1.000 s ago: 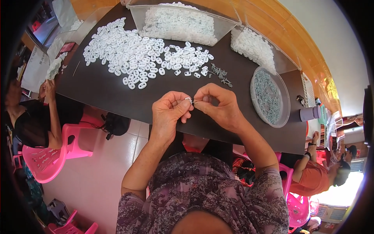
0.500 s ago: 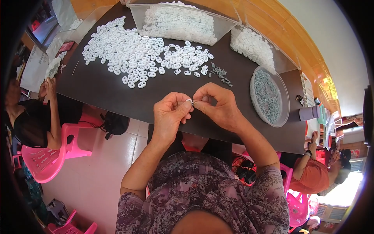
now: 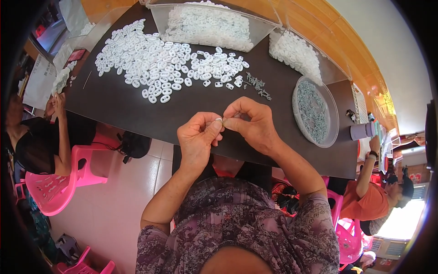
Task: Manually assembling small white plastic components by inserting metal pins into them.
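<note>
Above the table's near edge, my left hand (image 3: pixel 196 137) pinches a small white plastic piece (image 3: pixel 218 119) between thumb and forefinger. My right hand (image 3: pixel 253 124) is closed beside it, its thumb and forefinger meeting the piece's edge; whatever is in that pinch is too small to make out. Beyond both hands lies a small group of white two-holed plastic pieces (image 3: pixel 214 68), with a large heap of white oval two-holed pieces (image 3: pixel 137 57) to its left. A little pile of small grey screws (image 3: pixel 258 86) lies just past my right hand.
A round clear dish (image 3: pixel 335 130) of grey screws stands on the right. Clear bins (image 3: pixel 210 41) (image 3: pixel 296 57) of white pieces line the back. A grey-lilac cup (image 3: pixel 359 132) is at the right edge. Other people (image 3: pixel 34 137) (image 3: pixel 367 196) sit on both sides.
Both hands have shifted slightly left, and their fingertips have drawn closer together over the white piece. The person on the right has raised an arm toward the table.
</note>
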Demonstrator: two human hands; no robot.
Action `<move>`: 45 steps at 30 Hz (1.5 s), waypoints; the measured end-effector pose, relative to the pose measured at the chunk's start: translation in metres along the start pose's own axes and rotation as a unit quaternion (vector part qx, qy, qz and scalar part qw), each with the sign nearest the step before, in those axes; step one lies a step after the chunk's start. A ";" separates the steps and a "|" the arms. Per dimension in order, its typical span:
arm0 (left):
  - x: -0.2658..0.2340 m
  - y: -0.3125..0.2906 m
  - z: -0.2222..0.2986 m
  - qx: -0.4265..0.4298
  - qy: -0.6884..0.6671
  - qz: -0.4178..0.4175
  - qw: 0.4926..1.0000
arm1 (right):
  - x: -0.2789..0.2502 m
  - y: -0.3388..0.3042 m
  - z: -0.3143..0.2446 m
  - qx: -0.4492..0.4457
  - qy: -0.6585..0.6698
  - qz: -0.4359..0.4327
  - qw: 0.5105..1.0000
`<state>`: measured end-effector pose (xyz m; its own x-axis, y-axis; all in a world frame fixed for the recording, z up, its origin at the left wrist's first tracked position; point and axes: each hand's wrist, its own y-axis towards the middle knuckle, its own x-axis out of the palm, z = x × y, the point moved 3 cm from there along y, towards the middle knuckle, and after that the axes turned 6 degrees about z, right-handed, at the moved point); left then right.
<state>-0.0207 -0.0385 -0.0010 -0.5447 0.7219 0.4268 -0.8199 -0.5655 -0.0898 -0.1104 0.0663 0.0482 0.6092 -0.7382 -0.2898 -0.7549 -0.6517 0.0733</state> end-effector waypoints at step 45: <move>-0.004 0.007 0.004 -0.008 -0.080 0.039 0.996 | -0.049 0.037 0.014 -0.008 -0.055 0.045 0.997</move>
<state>-0.0238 -0.0468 -0.0001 -0.5721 0.6030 0.5559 -0.7802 -0.6092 -0.1421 -0.1721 0.0809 0.0519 0.5083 -0.7708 -0.3841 -0.8007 -0.5872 0.1187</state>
